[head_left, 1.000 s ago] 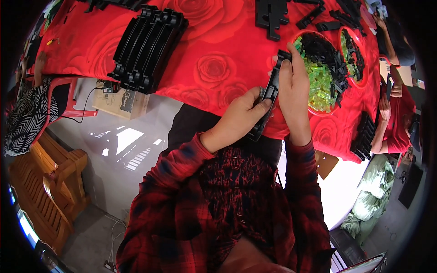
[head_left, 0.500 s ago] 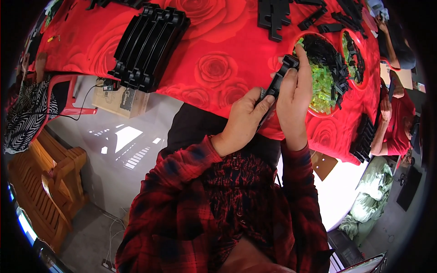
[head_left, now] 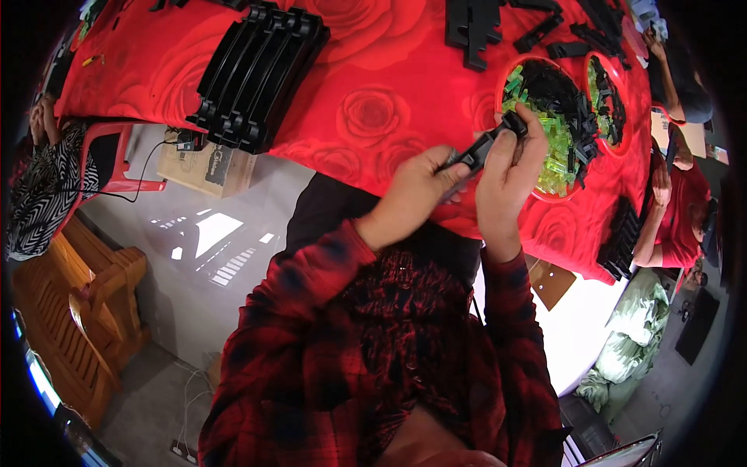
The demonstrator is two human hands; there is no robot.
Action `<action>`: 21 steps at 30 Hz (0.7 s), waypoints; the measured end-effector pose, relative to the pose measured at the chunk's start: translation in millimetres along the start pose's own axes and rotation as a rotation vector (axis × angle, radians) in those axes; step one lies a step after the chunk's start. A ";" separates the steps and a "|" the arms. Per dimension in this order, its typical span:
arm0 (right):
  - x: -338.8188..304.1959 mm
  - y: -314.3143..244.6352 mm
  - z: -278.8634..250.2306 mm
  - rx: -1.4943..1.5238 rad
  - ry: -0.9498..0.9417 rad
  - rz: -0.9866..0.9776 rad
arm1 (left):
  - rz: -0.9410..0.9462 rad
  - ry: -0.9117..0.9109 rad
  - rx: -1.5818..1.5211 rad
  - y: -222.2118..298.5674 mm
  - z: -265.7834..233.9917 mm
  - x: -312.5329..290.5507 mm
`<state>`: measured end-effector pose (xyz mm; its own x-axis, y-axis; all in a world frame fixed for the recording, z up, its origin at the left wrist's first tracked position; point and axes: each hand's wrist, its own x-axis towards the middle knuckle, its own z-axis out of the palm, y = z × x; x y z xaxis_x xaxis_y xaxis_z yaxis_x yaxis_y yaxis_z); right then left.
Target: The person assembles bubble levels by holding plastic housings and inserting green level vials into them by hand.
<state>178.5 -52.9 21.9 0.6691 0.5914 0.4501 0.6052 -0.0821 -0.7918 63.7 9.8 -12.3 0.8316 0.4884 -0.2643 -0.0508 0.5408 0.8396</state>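
Observation:
A long black plastic part (head_left: pixel 476 152) is held between my two hands above the near edge of the table. My left hand (head_left: pixel 416 191) is closed around its lower end. Near its upper end, my right hand (head_left: pixel 504 175) grips it with thumb and fingers; whether a small piece is also pinched there, I cannot tell. Just beyond and to the right of my right hand sits a red-rimmed bowl (head_left: pixel 499 97) of small yellow-green and black pieces. A stack of long black plastic parts (head_left: pixel 261 76) lies on the table to the left.
Red rose-patterned cloth (head_left: pixel 369 113) covers the table. A second bowl (head_left: pixel 622 117) of small pieces stands at the right, and loose black parts (head_left: pixel 475 31) lie farther back. People sit at both sides, one in a red shirt (head_left: pixel 686 214). A cardboard box (head_left: pixel 206 167) stands on the floor.
The black part has tilted flatter, its upper end shifting right and slightly down. My right hand's fingers have curled in around that end; my left hand still holds the lower end.

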 end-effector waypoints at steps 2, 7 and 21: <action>-0.7 -3.6 -8.5 0.200 0.012 0.150 | -0.139 -0.129 0.067 13.3 -20.3 9.8; 4.4 -3.6 -62.2 0.151 -0.471 0.382 | -0.177 -0.392 0.682 89.0 -60.8 29.3; -17.7 -18.1 -65.0 0.340 -0.862 0.732 | 0.277 -0.771 1.458 134.4 -38.9 61.2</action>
<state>183.8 -114.0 55.2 0.2181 0.8491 -0.4812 -0.0346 -0.4860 -0.8733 86.2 139.0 65.9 0.9675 -0.2143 -0.1341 -0.0793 -0.7611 0.6438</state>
